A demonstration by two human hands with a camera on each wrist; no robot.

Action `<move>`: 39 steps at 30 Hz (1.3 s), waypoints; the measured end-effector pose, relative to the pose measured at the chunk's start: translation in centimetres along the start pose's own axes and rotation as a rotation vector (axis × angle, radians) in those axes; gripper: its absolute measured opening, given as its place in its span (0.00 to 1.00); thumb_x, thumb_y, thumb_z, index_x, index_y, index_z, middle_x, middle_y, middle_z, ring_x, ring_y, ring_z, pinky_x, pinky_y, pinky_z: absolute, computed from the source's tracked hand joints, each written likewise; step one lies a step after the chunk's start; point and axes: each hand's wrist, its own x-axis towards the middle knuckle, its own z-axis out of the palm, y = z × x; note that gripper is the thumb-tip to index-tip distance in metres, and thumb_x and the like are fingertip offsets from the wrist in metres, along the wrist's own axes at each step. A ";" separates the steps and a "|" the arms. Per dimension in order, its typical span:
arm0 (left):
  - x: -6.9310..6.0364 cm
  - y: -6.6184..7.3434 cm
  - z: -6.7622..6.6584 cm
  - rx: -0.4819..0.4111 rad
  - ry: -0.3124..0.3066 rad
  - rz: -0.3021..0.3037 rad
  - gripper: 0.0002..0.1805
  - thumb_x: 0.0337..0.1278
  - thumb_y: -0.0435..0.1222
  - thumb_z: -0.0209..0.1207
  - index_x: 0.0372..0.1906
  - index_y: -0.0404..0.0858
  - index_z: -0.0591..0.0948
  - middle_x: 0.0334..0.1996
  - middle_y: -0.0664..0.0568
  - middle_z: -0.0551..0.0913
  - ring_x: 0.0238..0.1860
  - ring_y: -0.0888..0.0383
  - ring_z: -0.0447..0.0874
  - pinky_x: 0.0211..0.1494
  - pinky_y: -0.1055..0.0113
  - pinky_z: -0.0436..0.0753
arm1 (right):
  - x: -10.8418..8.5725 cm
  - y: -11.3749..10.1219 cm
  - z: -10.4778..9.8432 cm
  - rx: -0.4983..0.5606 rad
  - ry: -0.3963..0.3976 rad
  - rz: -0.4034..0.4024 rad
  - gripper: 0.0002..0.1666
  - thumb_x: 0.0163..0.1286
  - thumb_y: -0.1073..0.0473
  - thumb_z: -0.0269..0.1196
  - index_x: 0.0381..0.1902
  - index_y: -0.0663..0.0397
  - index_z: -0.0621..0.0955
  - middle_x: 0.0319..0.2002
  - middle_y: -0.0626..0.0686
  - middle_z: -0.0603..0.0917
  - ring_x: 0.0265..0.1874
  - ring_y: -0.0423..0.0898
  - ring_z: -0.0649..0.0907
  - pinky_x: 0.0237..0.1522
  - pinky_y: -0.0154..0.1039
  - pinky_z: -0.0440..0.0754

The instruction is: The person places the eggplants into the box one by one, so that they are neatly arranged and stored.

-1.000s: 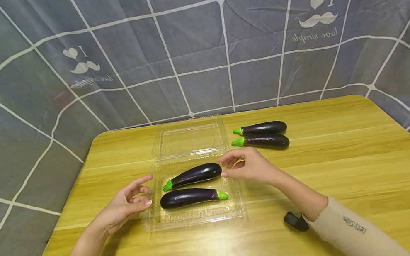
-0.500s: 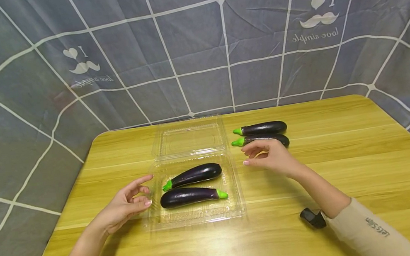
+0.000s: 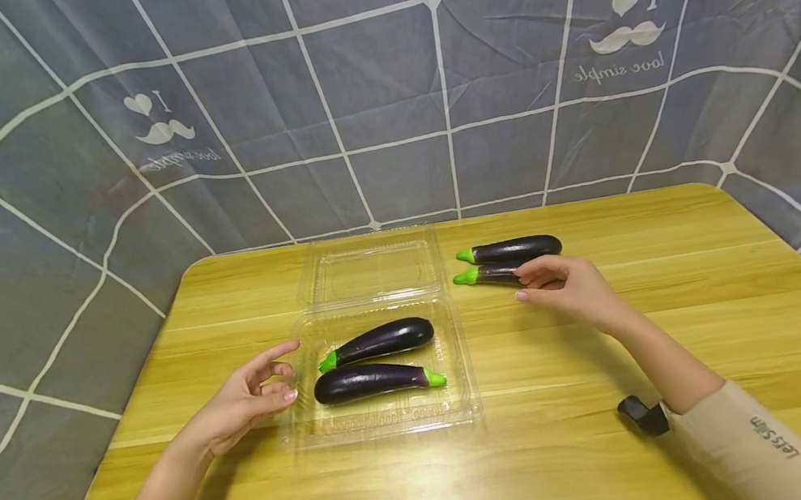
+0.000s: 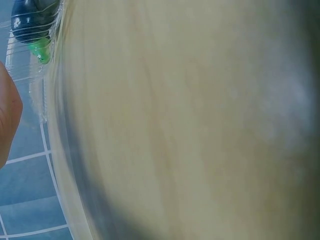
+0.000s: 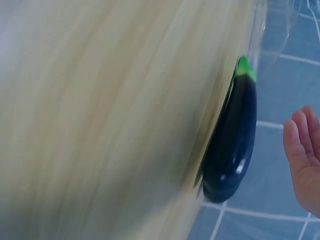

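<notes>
Two dark purple eggplants lie in the base of an open clear plastic clamshell box (image 3: 461,406): the rear eggplant (image 3: 388,338) has its green stem to the left, the front eggplant (image 3: 370,382) has its stem to the right. My left hand (image 3: 244,401) is at the box's left side with fingers loosely bent, holding nothing; whether it touches the wall I cannot tell. My right hand (image 3: 573,289) hovers by the nearer of two eggplants on the table, nearer eggplant (image 3: 494,274) and farther eggplant (image 3: 521,249). It hides that eggplant's thick end and grips nothing.
The box's clear lid (image 3: 374,273) lies folded back behind its base. A wooden table (image 3: 426,492) carries everything, with a grey checked curtain (image 3: 392,104) close behind its far edge. Black wrist straps (image 3: 641,416) show at both sleeves.
My right hand has moved away from the eggplant in the box, rightward and slightly back, to the eggplants on the table. My left hand has stayed put.
</notes>
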 end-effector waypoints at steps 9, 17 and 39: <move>0.0 0.1 0.0 -0.003 0.010 -0.010 0.34 0.57 0.23 0.56 0.68 0.42 0.62 0.44 0.49 0.66 0.36 0.65 0.74 0.46 0.71 0.81 | 0.3 1.5 -2.0 -0.097 0.047 0.057 0.24 0.60 0.52 0.67 0.49 0.63 0.80 0.41 0.58 0.82 0.36 0.36 0.79 0.40 0.26 0.78; 0.0 0.0 0.0 -0.014 0.002 -0.003 0.34 0.57 0.23 0.56 0.68 0.43 0.62 0.44 0.50 0.66 0.36 0.65 0.74 0.45 0.71 0.80 | 0.4 2.3 -3.1 -0.150 0.066 0.103 0.27 0.60 0.50 0.66 0.52 0.63 0.78 0.49 0.61 0.80 0.46 0.51 0.78 0.39 0.27 0.76; 0.0 0.0 0.0 -0.024 0.002 -0.004 0.34 0.56 0.23 0.56 0.67 0.44 0.64 0.44 0.49 0.65 0.35 0.66 0.74 0.46 0.71 0.80 | 1.6 4.2 -3.6 -0.224 0.037 0.151 0.29 0.59 0.50 0.67 0.53 0.64 0.77 0.50 0.64 0.78 0.48 0.58 0.77 0.40 0.37 0.76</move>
